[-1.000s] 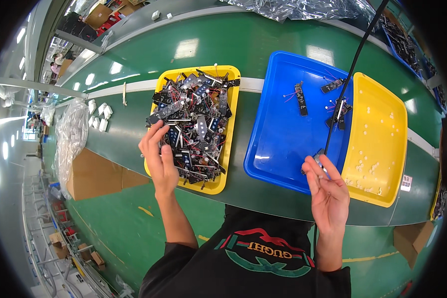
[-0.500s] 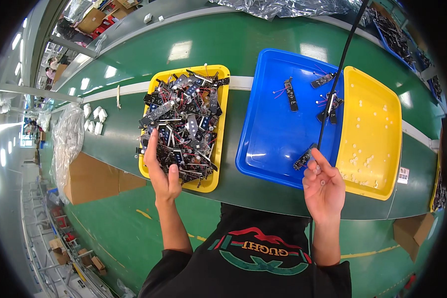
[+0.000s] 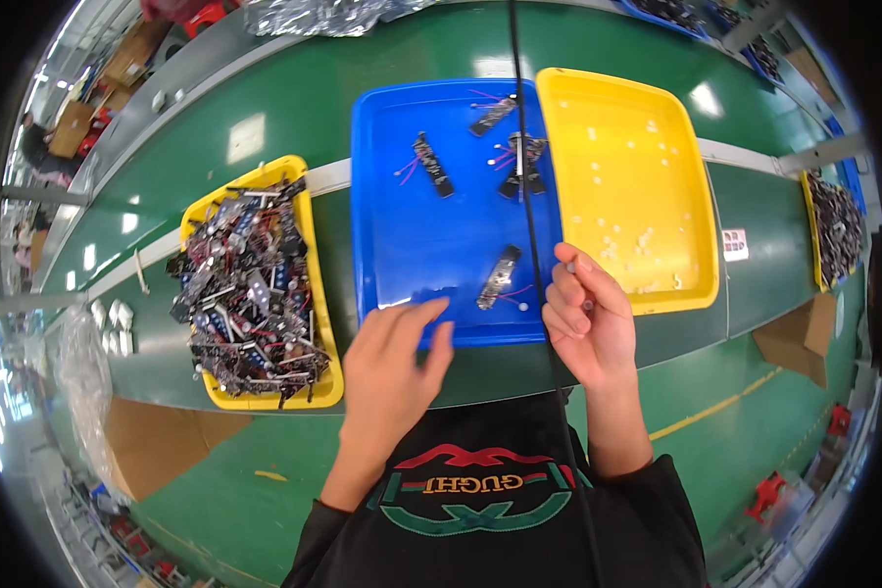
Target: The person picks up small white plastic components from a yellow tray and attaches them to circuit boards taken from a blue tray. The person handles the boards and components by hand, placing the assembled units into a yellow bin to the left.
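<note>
My left hand [image 3: 394, 370] hangs over the near left corner of the blue tray [image 3: 382, 196], fingers and thumb apart, with nothing seen between them. My right hand [image 3: 593, 318] is raised by the near right corner of that tray, its fingers curled in a pinch round small white plastic pieces. Just left of it a slim black circuit module [image 3: 500, 278] with thin wires and a white tip lies in the tray. Farther back are another module [image 3: 432, 165] and a few more near the right wall. The yellow tray [image 3: 704, 216] holds scattered small white pieces.
A second yellow tray [image 3: 329, 361], heaped with black modules and wires, stands at the left. A black cable [image 3: 529, 186] hangs across the blue tray and past my right hand. White blocks [image 3: 120, 314] and clear plastic sheeting [image 3: 86, 377] are at the far left; cardboard boxes [image 3: 162, 441] stand below.
My view has turned to the right. The left hand has left the heaped yellow tray and come over to the blue tray. My right hand stays near the blue tray's near right corner, fingers more curled.
</note>
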The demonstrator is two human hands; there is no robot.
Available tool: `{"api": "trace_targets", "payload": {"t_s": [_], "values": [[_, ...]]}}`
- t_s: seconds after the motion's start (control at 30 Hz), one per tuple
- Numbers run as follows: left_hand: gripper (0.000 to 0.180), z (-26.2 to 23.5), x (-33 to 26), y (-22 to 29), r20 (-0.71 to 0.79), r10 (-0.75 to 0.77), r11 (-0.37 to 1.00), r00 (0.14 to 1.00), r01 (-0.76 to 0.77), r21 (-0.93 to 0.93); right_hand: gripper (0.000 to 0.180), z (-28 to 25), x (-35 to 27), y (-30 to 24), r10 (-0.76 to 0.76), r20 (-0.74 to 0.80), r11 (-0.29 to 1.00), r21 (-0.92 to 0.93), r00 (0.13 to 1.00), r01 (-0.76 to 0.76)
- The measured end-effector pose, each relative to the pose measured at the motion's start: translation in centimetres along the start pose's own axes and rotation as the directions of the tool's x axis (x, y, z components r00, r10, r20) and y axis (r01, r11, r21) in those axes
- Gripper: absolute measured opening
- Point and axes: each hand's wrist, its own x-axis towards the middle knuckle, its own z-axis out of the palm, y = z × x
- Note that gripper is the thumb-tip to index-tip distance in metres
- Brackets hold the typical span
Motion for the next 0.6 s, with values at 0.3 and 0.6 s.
{"api": "trace_targets", "payload": {"t_s": [0.3, 0.6], "values": [[0.024, 5.8, 4.6, 0.3, 0.299, 0.313, 0.94, 0.901, -0.34, 0.04, 0.027, -2.3, -2.2, -1.1, -0.156, 0.019, 0.987, -0.042, 0.988, 0.156], [0.017, 6.6, 4.9, -0.4, 0.275, 0.293, 0.951, 0.916, -0.25, -0.181, 0.018, -2.2, -2.5, -1.6, -0.14, 0.092, 0.982, -0.116, 0.986, 0.15]]}}
